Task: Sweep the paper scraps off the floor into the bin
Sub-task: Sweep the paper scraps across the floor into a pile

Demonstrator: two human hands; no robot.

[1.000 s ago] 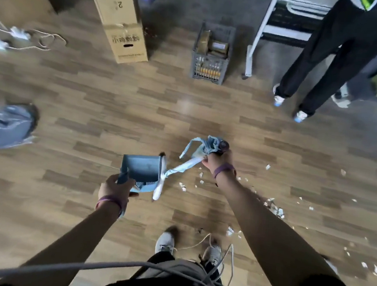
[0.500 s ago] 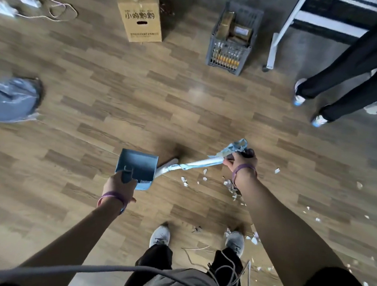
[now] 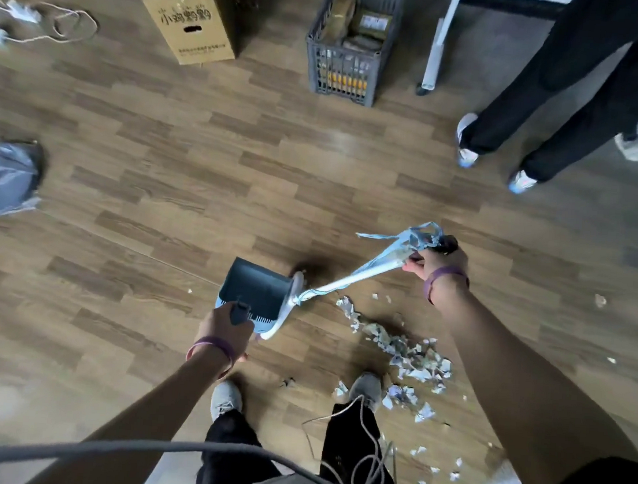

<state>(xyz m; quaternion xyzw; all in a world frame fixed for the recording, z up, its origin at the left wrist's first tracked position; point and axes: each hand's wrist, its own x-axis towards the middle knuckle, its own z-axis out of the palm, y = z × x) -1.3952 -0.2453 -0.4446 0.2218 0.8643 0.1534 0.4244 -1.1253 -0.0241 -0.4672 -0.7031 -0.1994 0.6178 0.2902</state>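
My left hand (image 3: 225, 328) grips the handle of a blue dustpan (image 3: 256, 292) standing on the wood floor in front of my feet. My right hand (image 3: 436, 260) grips the top of a white broom (image 3: 348, 280), whose handle carries loose plastic wrap; the broom's head lies against the dustpan's right side. A heap of white paper scraps (image 3: 404, 349) lies on the floor to the right of the dustpan, beside my right shoe, with more scraps trailing toward the lower right. The bin (image 3: 3, 178), lined with a grey bag, stands at the far left.
A cardboard box (image 3: 186, 17) and a grey crate (image 3: 349, 57) of goods stand at the back. Another person's legs (image 3: 549, 107) are at the upper right beside a white table leg (image 3: 438, 41). White cables (image 3: 55, 26) lie at the upper left. A cord hangs across my lap.
The view has tilted down and shifted, so the scrap heap by my right shoe now shows. The dustpan and broom head stay together; my right hand has moved right with the broom handle.
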